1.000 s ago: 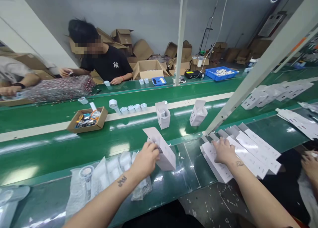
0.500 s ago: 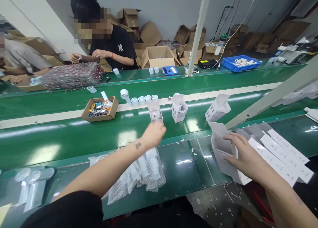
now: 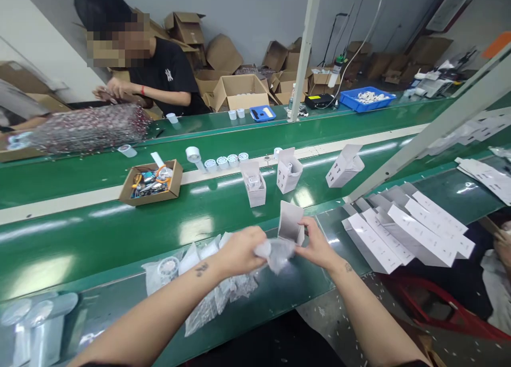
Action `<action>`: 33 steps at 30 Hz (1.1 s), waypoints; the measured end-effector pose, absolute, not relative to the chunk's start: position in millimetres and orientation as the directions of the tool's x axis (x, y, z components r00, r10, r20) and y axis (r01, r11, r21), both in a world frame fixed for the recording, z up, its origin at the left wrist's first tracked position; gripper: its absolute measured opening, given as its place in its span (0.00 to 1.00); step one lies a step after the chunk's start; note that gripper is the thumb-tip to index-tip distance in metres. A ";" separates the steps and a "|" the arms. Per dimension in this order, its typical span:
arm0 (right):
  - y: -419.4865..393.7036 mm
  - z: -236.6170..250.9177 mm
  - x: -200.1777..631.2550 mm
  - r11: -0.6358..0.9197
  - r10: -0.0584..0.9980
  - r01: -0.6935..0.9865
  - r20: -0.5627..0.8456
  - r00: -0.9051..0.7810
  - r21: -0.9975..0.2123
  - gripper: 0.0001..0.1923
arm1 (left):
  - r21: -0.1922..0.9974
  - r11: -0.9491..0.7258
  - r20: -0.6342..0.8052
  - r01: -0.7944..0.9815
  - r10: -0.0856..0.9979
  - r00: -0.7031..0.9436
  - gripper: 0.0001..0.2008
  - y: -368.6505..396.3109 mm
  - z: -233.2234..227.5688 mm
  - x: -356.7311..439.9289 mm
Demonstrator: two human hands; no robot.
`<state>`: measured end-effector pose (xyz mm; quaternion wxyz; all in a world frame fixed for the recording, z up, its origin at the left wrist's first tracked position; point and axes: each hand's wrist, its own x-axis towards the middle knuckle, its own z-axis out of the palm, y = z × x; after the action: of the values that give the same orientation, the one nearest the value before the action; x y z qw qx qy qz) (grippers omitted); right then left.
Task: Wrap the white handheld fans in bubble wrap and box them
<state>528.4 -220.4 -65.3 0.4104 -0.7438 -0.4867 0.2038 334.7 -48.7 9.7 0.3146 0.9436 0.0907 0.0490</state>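
My left hand (image 3: 239, 251) grips a small part wrapped in a clear plastic bag (image 3: 275, 251), its end at the mouth of a small white carton (image 3: 290, 223). My right hand (image 3: 317, 244) holds that open carton upright over the near edge of the green bench (image 3: 279, 292). A heap of more bagged parts (image 3: 207, 287) lies under my left forearm. Flat white carton blanks (image 3: 411, 234) are fanned out to the right of my right hand.
Three open white cartons (image 3: 255, 183) stand on the green conveyor belt (image 3: 99, 228), with a brown tray of small items (image 3: 150, 181) and a row of small white caps (image 3: 225, 161). A person in a black shirt (image 3: 167, 79) works across the belt. A slanted metal post (image 3: 431, 127) crosses at right.
My left hand came back from setting a carton on the belt and took a bagged part. My right hand lifted a blank from the stack and now holds it as an open carton.
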 end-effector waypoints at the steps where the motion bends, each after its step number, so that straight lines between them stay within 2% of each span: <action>1: -221.1 -65.1 527.3 -0.173 0.893 0.555 0.108 0.437 -0.813 0.32 | 0.719 -0.663 0.053 0.210 0.353 0.934 0.08 -46.0 23.6 334.0; 3: -221.9 -64.6 525.8 -0.143 0.898 0.549 0.125 0.421 -0.823 0.30 | 0.887 -0.398 0.061 0.233 0.602 0.797 0.17 -47.8 40.0 337.3; 5: -222.1 -65.5 524.5 -0.141 0.899 0.543 0.123 0.421 -0.828 0.30 | 0.942 -0.281 0.096 0.181 0.745 0.660 0.22 -57.0 39.1 346.1; 7: -221.5 -68.5 523.0 -0.171 0.887 0.538 0.109 0.448 -0.825 0.33 | 0.924 -0.327 0.173 0.200 0.821 0.544 0.19 -69.0 25.4 356.7; 9: -220.2 -72.5 521.8 -0.189 0.875 0.534 0.106 0.473 -0.824 0.36 | 0.843 -0.439 0.268 0.310 0.843 0.466 0.15 -80.0 9.0 365.6; 11: -219.0 -76.0 522.2 -0.200 0.865 0.519 0.099 0.493 -0.831 0.37 | 0.687 -0.566 0.343 0.456 0.805 0.483 0.14 -89.4 0.7 372.8; 12: -218.9 -77.1 523.2 -0.217 0.852 0.502 0.089 0.517 -0.837 0.38 | 0.583 -0.630 0.342 0.514 0.764 0.548 0.14 -93.4 1.9 376.8; 15: -221.4 -77.6 527.6 -0.291 0.799 0.436 0.035 0.600 -0.852 0.37 | 0.257 -0.766 0.142 0.590 0.633 0.761 0.13 -102.3 25.0 393.4; 17: -223.6 -76.4 528.6 -0.298 0.806 0.432 0.018 0.592 -0.852 0.37 | 0.117 -0.789 -0.026 0.603 0.604 0.796 0.14 -105.1 46.5 406.7; 20: -223.1 -74.4 523.0 -0.232 0.852 0.480 0.062 0.520 -0.846 0.37 | 0.010 -0.798 -0.185 0.603 0.591 0.785 0.15 -109.3 64.0 421.3; 23: -221.3 -71.0 518.2 -0.098 0.906 0.517 0.139 0.399 -0.850 0.37 | -0.044 -0.838 -0.302 0.544 0.531 0.792 0.14 -120.0 58.7 420.3; 25: -225.9 -67.2 526.4 -0.021 0.952 0.500 0.136 0.276 -0.866 0.41 | -0.054 -0.869 -0.250 0.492 0.488 0.836 0.17 -129.6 47.7 411.0; 27: -238.5 -63.4 549.5 -0.025 0.969 0.487 0.098 0.226 -0.873 0.45 | -0.046 -0.900 -0.078 0.433 0.436 0.897 0.21 -138.0 31.2 399.4; 29: -257.5 -62.4 585.8 -0.162 0.933 0.569 0.064 0.355 -0.806 0.43 | -0.041 -0.927 0.079 0.373 0.369 0.926 0.21 -143.3 8.8 391.5; 30: -267.5 -63.9 606.3 -0.300 0.871 0.631 0.063 0.486 -0.716 0.38 | -0.042 -0.933 0.121 0.357 0.350 0.929 0.20 -144.5 -3.8 390.1; 31: -276.6 -67.0 626.4 -0.485 0.783 0.670 0.063 0.619 -0.562 0.36 | -0.043 -0.937 0.141 0.347 0.338 0.931 0.18 -144.7 -16.2 390.2; 32: -284.2 -71.6 644.6 -0.648 0.712 0.672 0.029 0.702 -0.358 0.35 | -0.041 -0.939 0.147 0.341 0.332 0.932 0.15 -143.8 -27.4 391.6; 33: -289.8 -77.3 659.6 -0.731 0.670 0.656 -0.021 0.742 -0.187 0.34 | -0.035 -0.944 0.145 0.329 0.321 0.936 0.12 -142.0 -36.6 393.5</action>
<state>659.6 -289.8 -77.3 0.0839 -0.9294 -0.3568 0.0434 393.5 -142.0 -36.6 -0.0295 0.9834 0.1651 0.0686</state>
